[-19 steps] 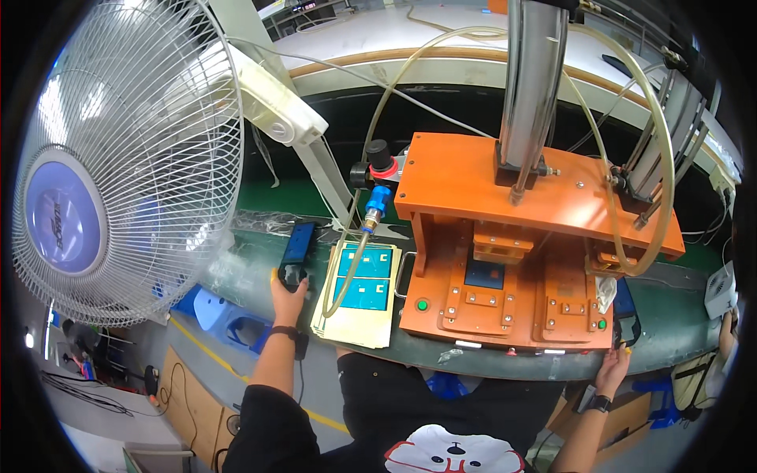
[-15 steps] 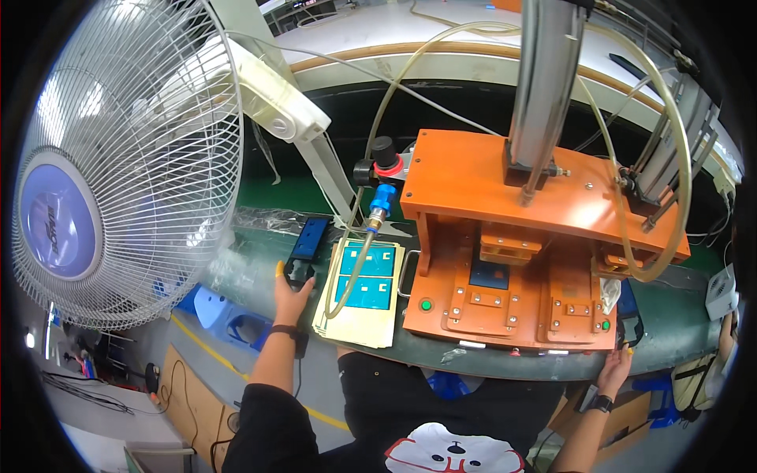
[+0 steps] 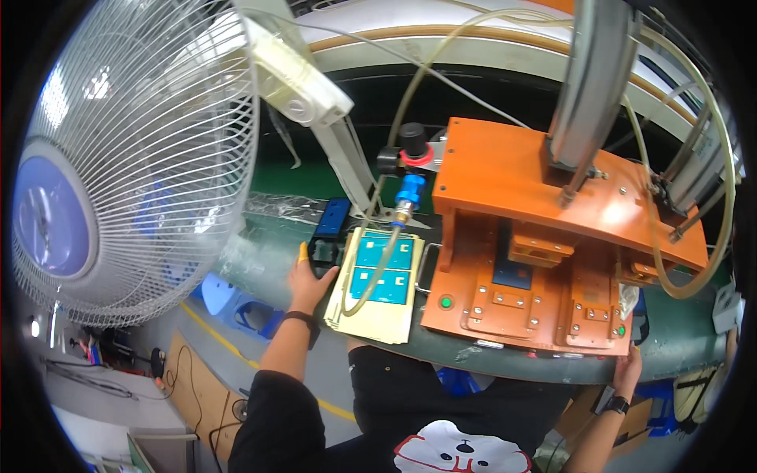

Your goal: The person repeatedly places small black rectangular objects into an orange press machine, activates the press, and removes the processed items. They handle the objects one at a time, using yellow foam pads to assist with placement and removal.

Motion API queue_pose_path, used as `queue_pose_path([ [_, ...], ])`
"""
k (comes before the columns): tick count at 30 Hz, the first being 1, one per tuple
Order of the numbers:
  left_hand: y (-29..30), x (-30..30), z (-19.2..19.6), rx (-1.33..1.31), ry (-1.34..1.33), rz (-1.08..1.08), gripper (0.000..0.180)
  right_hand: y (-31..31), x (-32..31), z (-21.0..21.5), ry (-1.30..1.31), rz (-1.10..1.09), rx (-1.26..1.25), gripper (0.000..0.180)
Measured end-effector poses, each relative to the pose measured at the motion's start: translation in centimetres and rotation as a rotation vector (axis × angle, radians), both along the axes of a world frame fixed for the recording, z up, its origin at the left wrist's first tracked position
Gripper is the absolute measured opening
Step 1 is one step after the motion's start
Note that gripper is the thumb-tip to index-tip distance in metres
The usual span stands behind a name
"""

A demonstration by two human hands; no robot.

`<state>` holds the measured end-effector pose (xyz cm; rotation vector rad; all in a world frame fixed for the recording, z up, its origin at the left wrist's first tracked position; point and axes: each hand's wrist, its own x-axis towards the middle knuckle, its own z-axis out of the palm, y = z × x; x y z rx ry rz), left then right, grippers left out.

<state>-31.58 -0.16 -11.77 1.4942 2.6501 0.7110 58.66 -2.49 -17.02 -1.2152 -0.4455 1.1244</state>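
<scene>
My left hand (image 3: 310, 282), with a yellow finger cot on one finger, is closed around the near end of a flat black frame (image 3: 325, 251), thumb on its right side. Directly beyond it, in line, lies a dark blue rectangular panel (image 3: 334, 214); whether the two are joined I cannot tell. My right hand (image 3: 628, 370) is at the front right corner of the orange press (image 3: 544, 165), its fingertips partly hidden. Just past them, a dark frame (image 3: 642, 315) shows beside the press. Another dark blue panel (image 3: 512, 273) sits in the press's left fixture.
A stack of cream sheets (image 3: 371, 325) with teal cards (image 3: 382, 285) lies between my left hand and the press. A hose (image 3: 377, 277) loops over it. A large caged fan (image 3: 142, 158) stands at the left. Green buttons (image 3: 446, 303) sit on the press's front.
The whole view has swung, so the bench and press appear farther right. My left hand stays at the black frame. The dark frame by my right hand is more hidden behind the press.
</scene>
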Motion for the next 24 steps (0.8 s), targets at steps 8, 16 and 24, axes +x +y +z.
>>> queue_pose_path([
  [8,-0.8,-0.1,-0.2,0.127,0.041,-0.016,0.106,0.5,-3.1,1.4,-0.218,-0.006,-0.096,0.03],
  [16,1.3,-2.5,-4.5,0.448,-0.513,-0.253,0.079,2.5,-5.2,3.5,-0.682,0.093,-0.135,0.027],
  [24,1.5,0.1,-3.0,0.321,-0.262,-0.143,0.091,1.6,-8.1,6.4,-0.652,-0.042,-0.347,0.033],
])
